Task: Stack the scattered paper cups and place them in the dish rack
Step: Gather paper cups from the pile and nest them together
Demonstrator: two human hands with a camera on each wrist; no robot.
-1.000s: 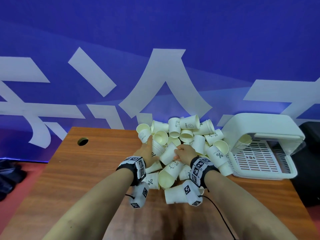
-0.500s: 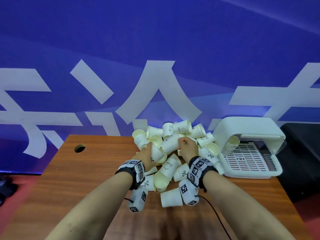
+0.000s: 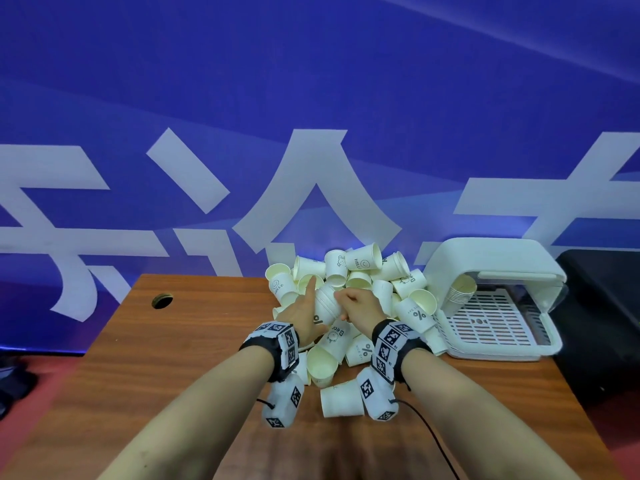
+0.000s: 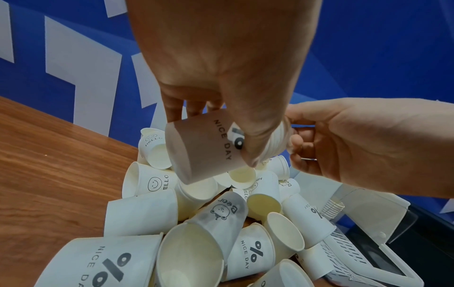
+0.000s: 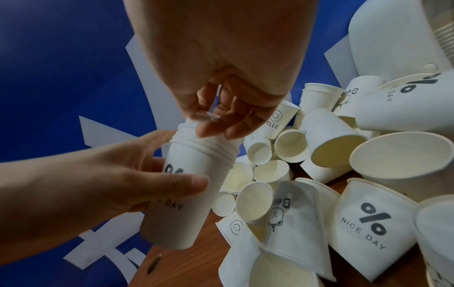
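Note:
A short stack of nested white paper cups (image 3: 327,304) (image 4: 206,149) (image 5: 189,186), printed "NICE DAY", is held above the pile. My left hand (image 3: 304,311) (image 4: 236,120) (image 5: 123,174) grips its side with thumb and fingers. My right hand (image 3: 355,303) (image 4: 343,145) (image 5: 218,128) pinches the rim end of the stack, on the topmost cup. Below lies the pile of loose cups (image 3: 367,282) (image 4: 221,223) (image 5: 331,155). The white dish rack (image 3: 502,344) stands to the right with a cup stack (image 3: 457,292) leaning inside it.
The wooden table (image 3: 190,341) has a cable hole (image 3: 162,301) at the far left. A blue banner wall rises right behind the pile. A black object (image 3: 602,306) stands to the right of the rack. One cup (image 3: 341,398) lies near my wrists.
My right hand lifted a cup out of the pile and brought it to the stack in my left hand. Both hands are now together at the stack.

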